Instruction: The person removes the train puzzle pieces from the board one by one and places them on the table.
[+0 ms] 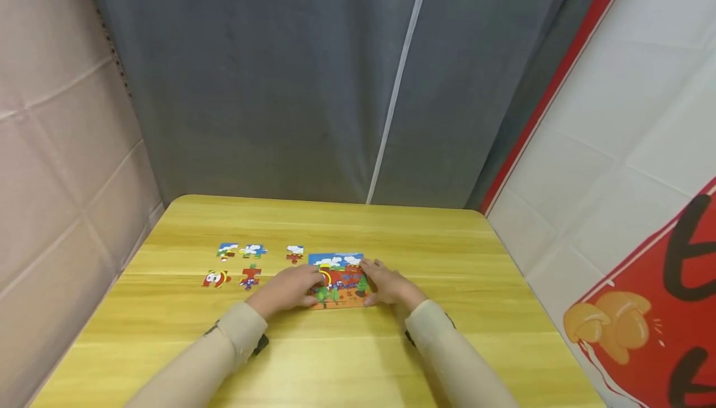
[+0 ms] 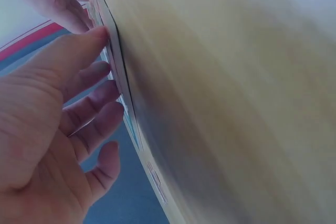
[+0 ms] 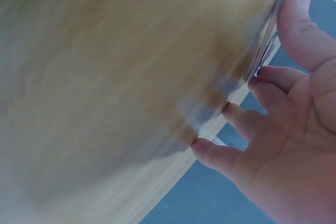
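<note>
A rectangular jigsaw puzzle [image 1: 344,280], with blue sky, white clouds, a red train and orange ground, lies flat on the table between both hands. At its left edge my left hand [image 1: 288,288] rests, the thumb at the lower side and the relaxed fingers [image 2: 105,95] along the border. My right hand [image 1: 390,285] touches the opposite edge; its thumb lies near the lower right corner and its spread fingers [image 3: 244,120] reach down to the tabletop. From the side, the left wrist view shows the puzzle's thin edge [image 2: 116,61] beside the left fingertips.
Loose jigsaw pieces lie left of the puzzle: a cloud piece [image 1: 294,254] close by, then a red piece [image 1: 250,277], a piece with a face [image 1: 215,279] and others. The wooden table [image 1: 475,346] ends at a grey curtain [image 1: 252,84]. White cloth walls [image 1: 587,115] flank it.
</note>
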### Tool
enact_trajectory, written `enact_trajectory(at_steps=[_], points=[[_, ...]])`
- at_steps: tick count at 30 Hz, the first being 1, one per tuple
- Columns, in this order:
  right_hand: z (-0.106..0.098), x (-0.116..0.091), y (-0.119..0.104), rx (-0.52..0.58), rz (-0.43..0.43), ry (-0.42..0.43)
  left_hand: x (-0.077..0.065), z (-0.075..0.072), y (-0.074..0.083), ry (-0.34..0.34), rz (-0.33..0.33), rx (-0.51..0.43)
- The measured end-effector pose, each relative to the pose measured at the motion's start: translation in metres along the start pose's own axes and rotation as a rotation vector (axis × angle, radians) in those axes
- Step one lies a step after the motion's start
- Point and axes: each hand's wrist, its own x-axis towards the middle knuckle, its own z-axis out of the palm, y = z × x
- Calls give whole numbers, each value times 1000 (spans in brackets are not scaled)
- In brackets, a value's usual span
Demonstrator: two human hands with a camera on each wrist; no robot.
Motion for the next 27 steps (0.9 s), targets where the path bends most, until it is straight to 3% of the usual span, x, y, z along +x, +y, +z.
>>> enact_trajectory(at_steps=[6,11,20,27], points=[[1,1,2,7,5,5,1,-2,2,42,76,-3],[2,2,3,3,-10,9,1,-2,1,28,72,-5],[0,2,4,-8,-19,17,22,-5,1,-7,-100,12],[1,2,4,6,-23,13,47,-3,6,-45,-171,-48]])
